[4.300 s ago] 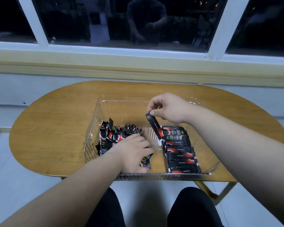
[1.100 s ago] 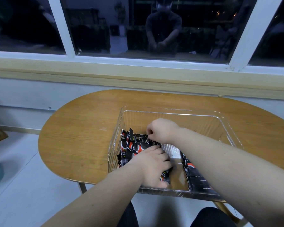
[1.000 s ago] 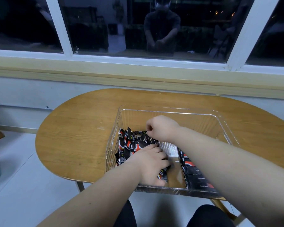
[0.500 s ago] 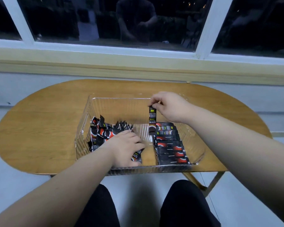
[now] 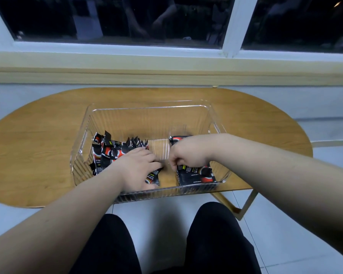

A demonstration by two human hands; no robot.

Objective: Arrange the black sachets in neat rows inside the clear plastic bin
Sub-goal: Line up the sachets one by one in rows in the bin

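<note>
The clear plastic bin (image 5: 147, 108) stands on the wooden table, near its front edge. A loose heap of black sachets (image 5: 107, 153) with red and white print fills the bin's left side. My left hand (image 5: 136, 168) lies flat on the heap's near right part, fingers straight. A neat flat row of sachets (image 5: 196, 176) runs along the right side. My right hand (image 5: 189, 152) is low over that row, its fingers curled down and pinching the left end of a sachet lying on top. The hand hides the middle of the row.
The oval wooden table (image 5: 38, 147) stands against a wall under a dark window with a pale sill (image 5: 166, 62). A bare strip of bin floor (image 5: 160, 151) separates heap and row. My knees (image 5: 212, 234) sit below the table's front edge.
My right hand held one sachet upright above the far end of the row; it has come down and nearer, laying the sachet on the row. My left hand stayed on the heap.
</note>
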